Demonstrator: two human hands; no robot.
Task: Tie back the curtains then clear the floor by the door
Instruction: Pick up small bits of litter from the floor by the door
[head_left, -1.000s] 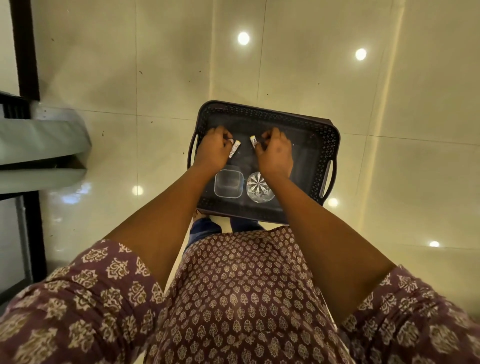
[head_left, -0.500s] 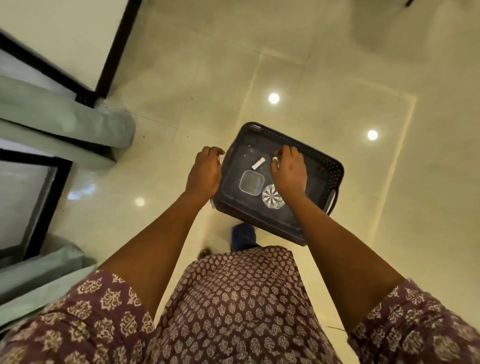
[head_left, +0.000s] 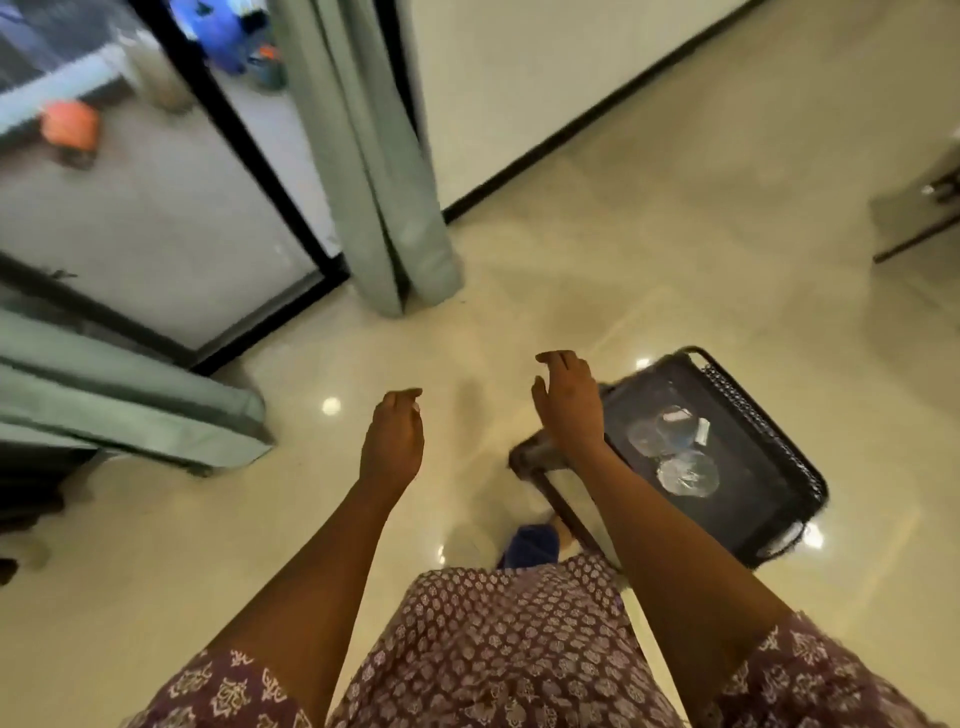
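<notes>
Both hands hang loose and hold nothing: the left hand (head_left: 393, 441) and the right hand (head_left: 569, 402). Soft green curtains (head_left: 379, 171) hang in folds ahead of them. A dark plastic basket (head_left: 779, 441) with holey walls sits on the shiny floor (head_left: 649, 234) just right of the right hand, with clear things inside.

Head view, steeply down at floor (head_left: 675, 260).

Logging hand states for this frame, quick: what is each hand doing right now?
Left hand: open, fingers loosely curled, holding nothing.
Right hand: open, fingers relaxed, holding nothing, above the basket edge.
</notes>
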